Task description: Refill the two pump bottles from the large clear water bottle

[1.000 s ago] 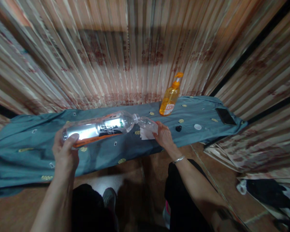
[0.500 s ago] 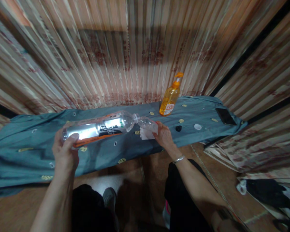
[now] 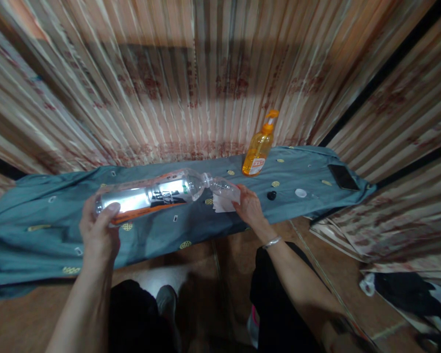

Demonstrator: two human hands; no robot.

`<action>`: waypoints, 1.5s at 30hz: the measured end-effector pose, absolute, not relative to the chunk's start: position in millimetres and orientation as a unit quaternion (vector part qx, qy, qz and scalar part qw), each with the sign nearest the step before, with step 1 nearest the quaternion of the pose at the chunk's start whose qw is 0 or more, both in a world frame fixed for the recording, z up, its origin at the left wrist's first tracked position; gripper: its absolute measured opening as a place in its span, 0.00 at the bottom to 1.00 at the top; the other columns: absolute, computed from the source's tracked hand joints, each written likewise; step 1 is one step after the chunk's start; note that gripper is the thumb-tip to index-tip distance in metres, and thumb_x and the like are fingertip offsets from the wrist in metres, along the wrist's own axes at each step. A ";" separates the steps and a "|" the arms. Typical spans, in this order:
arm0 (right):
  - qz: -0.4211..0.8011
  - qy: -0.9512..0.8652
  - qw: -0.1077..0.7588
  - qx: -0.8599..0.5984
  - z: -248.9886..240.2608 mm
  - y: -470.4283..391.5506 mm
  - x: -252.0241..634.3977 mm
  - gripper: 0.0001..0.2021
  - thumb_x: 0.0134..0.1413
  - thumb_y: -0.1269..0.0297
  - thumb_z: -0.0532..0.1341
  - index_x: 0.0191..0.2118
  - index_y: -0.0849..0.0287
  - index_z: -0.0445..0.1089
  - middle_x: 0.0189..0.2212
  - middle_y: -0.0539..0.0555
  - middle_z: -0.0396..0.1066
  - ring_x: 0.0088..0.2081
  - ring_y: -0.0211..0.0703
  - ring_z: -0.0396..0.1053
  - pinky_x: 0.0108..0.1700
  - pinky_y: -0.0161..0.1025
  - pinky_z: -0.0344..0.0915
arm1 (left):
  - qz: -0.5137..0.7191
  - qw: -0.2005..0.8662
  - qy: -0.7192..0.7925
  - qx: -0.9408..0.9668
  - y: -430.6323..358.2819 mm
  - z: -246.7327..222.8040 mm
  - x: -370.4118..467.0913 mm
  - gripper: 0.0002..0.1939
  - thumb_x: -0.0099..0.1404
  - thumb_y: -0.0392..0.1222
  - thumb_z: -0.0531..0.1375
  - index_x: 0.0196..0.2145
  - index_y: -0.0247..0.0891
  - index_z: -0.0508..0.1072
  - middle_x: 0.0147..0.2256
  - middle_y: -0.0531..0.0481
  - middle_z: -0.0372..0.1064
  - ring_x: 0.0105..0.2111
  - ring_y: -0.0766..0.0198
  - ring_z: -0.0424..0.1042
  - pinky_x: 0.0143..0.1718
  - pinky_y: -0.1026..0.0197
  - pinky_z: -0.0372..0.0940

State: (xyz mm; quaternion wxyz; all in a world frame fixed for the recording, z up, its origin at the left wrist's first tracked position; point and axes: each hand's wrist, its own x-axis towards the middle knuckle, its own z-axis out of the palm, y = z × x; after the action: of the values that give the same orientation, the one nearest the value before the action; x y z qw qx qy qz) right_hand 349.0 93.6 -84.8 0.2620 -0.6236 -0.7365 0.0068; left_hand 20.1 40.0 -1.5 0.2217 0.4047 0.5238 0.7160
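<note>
My left hand [image 3: 101, 220] is closed around the base of a large clear plastic bottle [image 3: 150, 196] with a silver, black and orange label. This bottle lies sideways in my grip over the cloth, its neck toward the right. A smaller clear plastic piece, bottle-like in shape [image 3: 220, 184], meets the neck end to end. The fingers of my right hand [image 3: 250, 206] are closed on its far end, partly covering it. White paper [image 3: 223, 202] with a jagged edge hangs beside these fingers; whether it is attached to the plastic, I cannot tell.
An orange pump bottle [image 3: 257, 152] stands at the back of the cloth-covered bench [image 3: 150, 252]. To its right lie a small black cap-like object [image 3: 271, 195], a white disc [image 3: 300, 193] and a dark phone-like slab [image 3: 343, 177]. Striped curtains [image 3: 161, 98] hang behind.
</note>
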 end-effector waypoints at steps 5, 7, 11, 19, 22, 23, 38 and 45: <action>0.003 -0.736 0.263 -0.624 -86.2 93.8 349.0 0.24 0.50 0.75 0.61 0.54 0.65 0.60 0.45 0.64 0.73 0.47 0.52 0.70 0.52 0.46 0.63 | 0.743 0.267 0.506 0.347 38.4 2.4 24.0 0.22 0.37 0.40 0.66 0.35 0.39 0.74 0.36 0.50 0.71 0.39 0.57 0.71 0.50 0.52 0.65; 0.000 -0.734 0.266 -0.625 -87.0 93.9 348.8 0.24 0.49 0.74 0.61 0.54 0.65 0.60 0.45 0.63 0.73 0.47 0.52 0.70 0.52 0.45 0.63 | 0.743 0.259 0.511 0.346 38.4 3.0 24.7 0.22 0.36 0.40 0.66 0.35 0.39 0.74 0.37 0.49 0.71 0.39 0.57 0.70 0.49 0.52 0.65; -0.002 -0.731 0.266 -0.628 -87.8 94.2 348.8 0.25 0.49 0.74 0.61 0.55 0.64 0.59 0.45 0.64 0.73 0.47 0.53 0.71 0.51 0.47 0.63 | 0.739 0.263 0.513 0.347 38.7 3.2 24.7 0.22 0.37 0.41 0.66 0.35 0.39 0.74 0.36 0.50 0.70 0.38 0.58 0.70 0.45 0.53 0.66; 0.005 -0.732 0.257 -0.631 -85.0 92.9 348.4 0.24 0.50 0.74 0.61 0.54 0.65 0.60 0.45 0.64 0.73 0.48 0.53 0.71 0.52 0.46 0.63 | 0.741 0.274 0.511 0.339 38.0 4.0 26.2 0.24 0.36 0.40 0.66 0.36 0.38 0.74 0.36 0.50 0.70 0.36 0.59 0.69 0.45 0.53 0.66; 0.004 -0.734 0.257 -0.629 -85.0 92.6 348.2 0.25 0.50 0.75 0.61 0.55 0.66 0.59 0.46 0.65 0.72 0.48 0.53 0.70 0.52 0.46 0.63 | 0.738 0.269 0.512 0.348 38.1 3.1 25.5 0.23 0.37 0.41 0.66 0.36 0.39 0.74 0.36 0.50 0.69 0.36 0.59 0.69 0.44 0.53 0.66; 0.004 -0.734 0.255 -0.630 -85.1 92.7 348.2 0.25 0.50 0.75 0.61 0.55 0.66 0.59 0.46 0.65 0.72 0.48 0.53 0.70 0.52 0.47 0.63 | 0.736 0.265 0.513 0.352 38.3 2.8 25.1 0.23 0.37 0.41 0.66 0.35 0.39 0.73 0.36 0.50 0.69 0.36 0.59 0.69 0.44 0.53 0.66; 0.000 -0.732 0.251 -0.634 -84.8 92.9 348.2 0.24 0.50 0.74 0.62 0.54 0.65 0.60 0.45 0.64 0.73 0.47 0.52 0.70 0.52 0.45 0.63 | 0.747 0.262 0.510 0.335 39.2 2.6 24.8 0.23 0.35 0.39 0.66 0.34 0.39 0.74 0.37 0.50 0.71 0.38 0.57 0.71 0.47 0.51 0.67; 0.002 -0.735 0.249 -0.631 -84.1 92.5 348.3 0.24 0.50 0.75 0.61 0.54 0.67 0.59 0.46 0.65 0.72 0.47 0.52 0.70 0.52 0.44 0.63 | 0.747 0.269 0.500 0.346 37.6 3.6 25.6 0.22 0.36 0.39 0.66 0.34 0.38 0.74 0.36 0.50 0.71 0.41 0.55 0.71 0.50 0.50 0.65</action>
State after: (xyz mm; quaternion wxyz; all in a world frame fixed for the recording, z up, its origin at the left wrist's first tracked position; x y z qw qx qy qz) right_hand 348.3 92.5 -84.1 0.2490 -0.6307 -0.7350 0.0016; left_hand 25.6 37.6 3.6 0.2690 0.3457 0.4995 0.7474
